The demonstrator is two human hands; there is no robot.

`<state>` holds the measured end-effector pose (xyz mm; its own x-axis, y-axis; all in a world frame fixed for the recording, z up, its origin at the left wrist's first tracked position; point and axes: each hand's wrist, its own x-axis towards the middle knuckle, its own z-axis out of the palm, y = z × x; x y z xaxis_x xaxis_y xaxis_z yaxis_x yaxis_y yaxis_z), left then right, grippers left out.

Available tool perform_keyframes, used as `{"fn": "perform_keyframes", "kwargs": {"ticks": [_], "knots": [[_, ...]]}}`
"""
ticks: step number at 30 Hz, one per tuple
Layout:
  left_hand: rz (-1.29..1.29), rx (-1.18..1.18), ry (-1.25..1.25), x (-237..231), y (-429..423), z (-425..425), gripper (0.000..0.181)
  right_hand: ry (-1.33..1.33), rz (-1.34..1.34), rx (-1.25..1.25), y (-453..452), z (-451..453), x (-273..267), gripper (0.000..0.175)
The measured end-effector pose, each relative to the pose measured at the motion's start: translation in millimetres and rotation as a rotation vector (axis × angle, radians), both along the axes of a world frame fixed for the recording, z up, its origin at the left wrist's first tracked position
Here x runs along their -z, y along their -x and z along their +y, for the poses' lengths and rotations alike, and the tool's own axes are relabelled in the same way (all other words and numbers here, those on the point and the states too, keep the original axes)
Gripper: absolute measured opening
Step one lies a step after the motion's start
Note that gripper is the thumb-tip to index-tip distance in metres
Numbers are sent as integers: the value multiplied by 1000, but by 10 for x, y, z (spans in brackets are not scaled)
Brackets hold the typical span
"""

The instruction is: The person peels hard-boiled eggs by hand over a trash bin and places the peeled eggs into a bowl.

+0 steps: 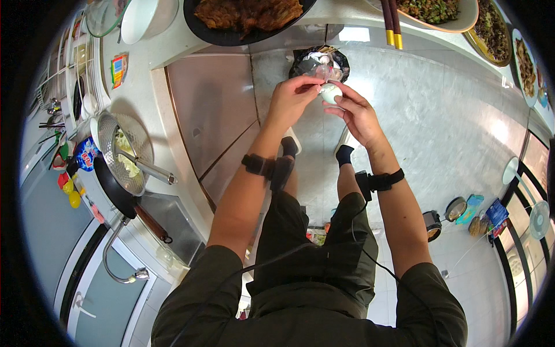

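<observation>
In front of me, a pale greenish-white egg (331,94) is held above the floor, its shell broken and ragged towards the upper left. My right hand (357,108) grips it from the right between thumb and fingers. From the other side, my left hand (291,100) pinches at the broken edge of the eggshell (322,89) with thumb and forefinger; any loose piece between them is too small to make out. Just beyond the hands is a black rubbish bag (296,69) with crumpled white and clear waste in it.
A black plate (204,38) of browned food stands on the counter ahead. Wooden chopsticks (391,21) overhang its edge beside a bowl of chopped greens (470,17). Leftward are a metal strainer (143,149), a wok (113,186), a tap (106,253) and a dish rack (69,69).
</observation>
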<state>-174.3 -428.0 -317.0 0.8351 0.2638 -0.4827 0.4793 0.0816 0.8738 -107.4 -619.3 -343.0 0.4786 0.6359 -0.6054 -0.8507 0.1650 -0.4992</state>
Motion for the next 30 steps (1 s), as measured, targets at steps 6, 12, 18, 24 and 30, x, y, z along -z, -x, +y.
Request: {"fn": "perform_keyframes", "kwargs": {"ticks": [6,12,18,24,30], "knots": [[22,11,28,179,43,174,21,-29,67,67,96,124,82,45],[11,-12,64,336,69,273,19,-89,178,118,140,195,253,45],[3,-181,31,1085,73,245,14,-107,236,215,159,41,428,43],[95,-400,249,1907,47,42,14,-21,247,255,226,-204,534,45],[289,-165,-241,2412,18,76,21,-17,229,232,285,-174,515,44]]}}
